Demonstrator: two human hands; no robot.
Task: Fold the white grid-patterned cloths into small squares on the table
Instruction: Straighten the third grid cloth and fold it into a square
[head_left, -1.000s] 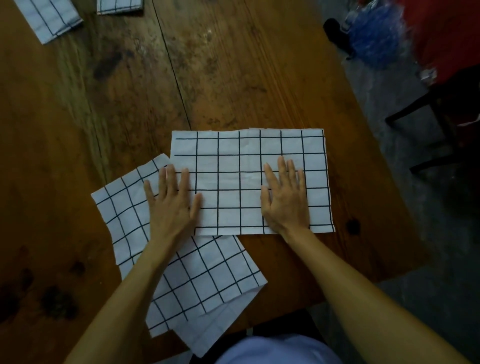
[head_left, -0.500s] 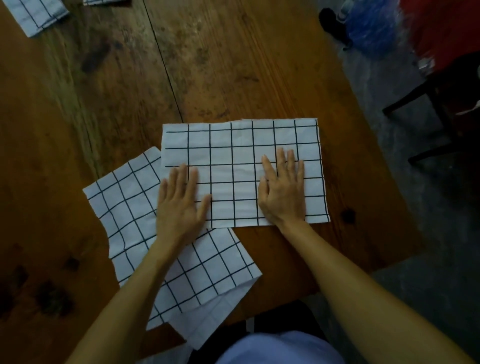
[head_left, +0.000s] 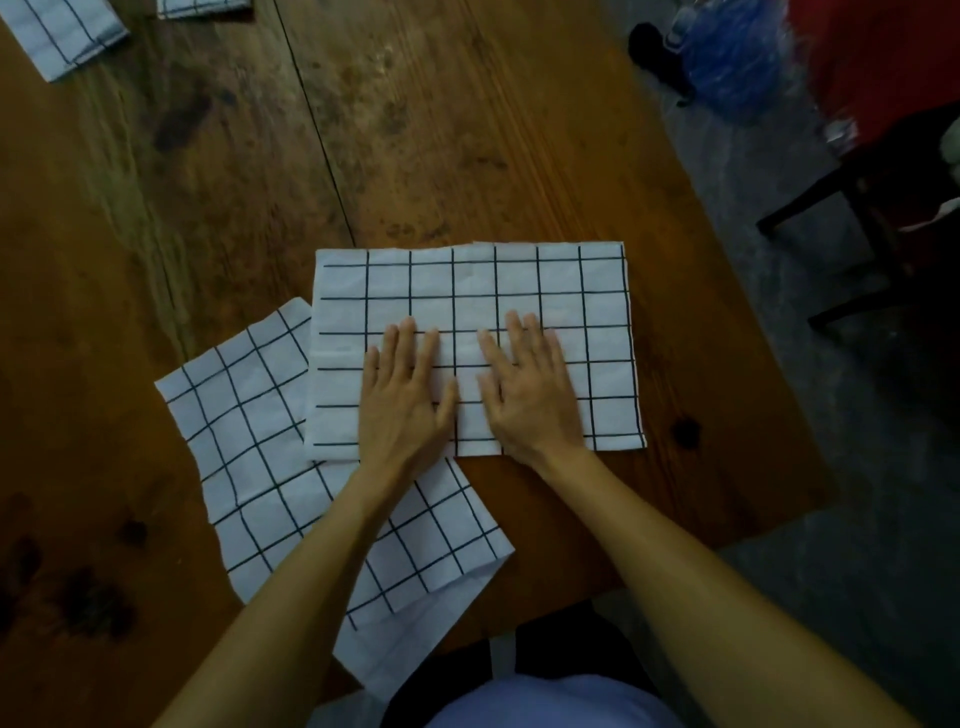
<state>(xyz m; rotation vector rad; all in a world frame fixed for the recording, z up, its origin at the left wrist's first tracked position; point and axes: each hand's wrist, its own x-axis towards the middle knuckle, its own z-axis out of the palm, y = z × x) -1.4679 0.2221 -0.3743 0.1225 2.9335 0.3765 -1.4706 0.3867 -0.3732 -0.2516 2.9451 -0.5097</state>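
1. From the head view, we are pressing both palms flat on the folded cloth (head_left: 519, 291), a long white grid rectangle lying near the table's (head_left: 467, 130) front right corner.
2. Our left hand (head_left: 402, 400) is resting with straight fingers held close together and the thumb angled out; it is gripping nothing.
3. Our right hand (head_left: 530, 395) is doing the same, fingers straight and nearly touching one another, flat on the fabric.
4. Here is the change: a second ago our hands were lying well apart, the left one half on the cloth's left edge. Now they are sitting just beside each other at the middle of the rectangle.
5. We are reading that as the smoothing sweep finishing, so the crease looks set and the next fold across the middle seems due.
6. A second cloth (head_left: 249, 441) is lying unfolded and askew beneath the first one's left end, its near corner hanging over the table edge; it is waiting its turn.
7. Two folded pieces (head_left: 62, 31) are showing at the far left corner, partly cut off, so some of the job already looks done.
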